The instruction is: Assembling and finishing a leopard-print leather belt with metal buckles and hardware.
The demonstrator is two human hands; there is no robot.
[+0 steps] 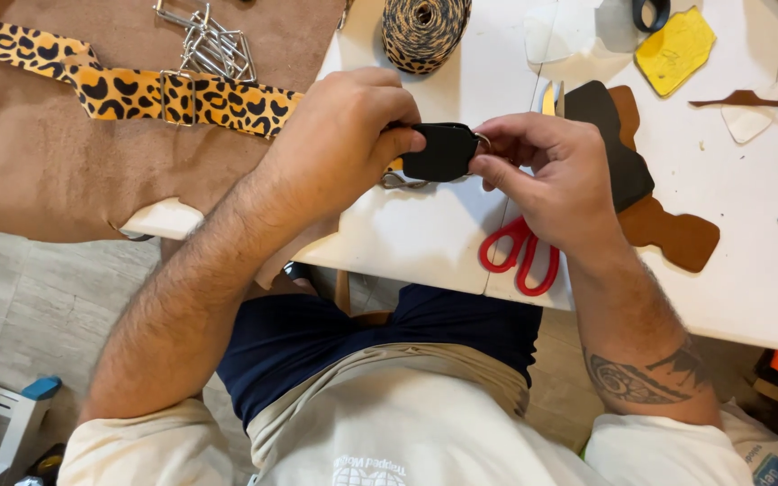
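Both hands meet over the white table's front edge. My left hand pinches the left end of a small folded black leather piece. My right hand grips its right end, where a small metal ring shows at the fingertips. A metal clasp hangs just below the piece. Red-handled scissors lie on the table under my right hand, their blades hidden by it.
A leopard-print strap with a metal buckle lies on brown suede at the left, near loose metal rings. A twine spool stands at the back. Black and brown leather cutouts, a yellow template and scraps lie to the right.
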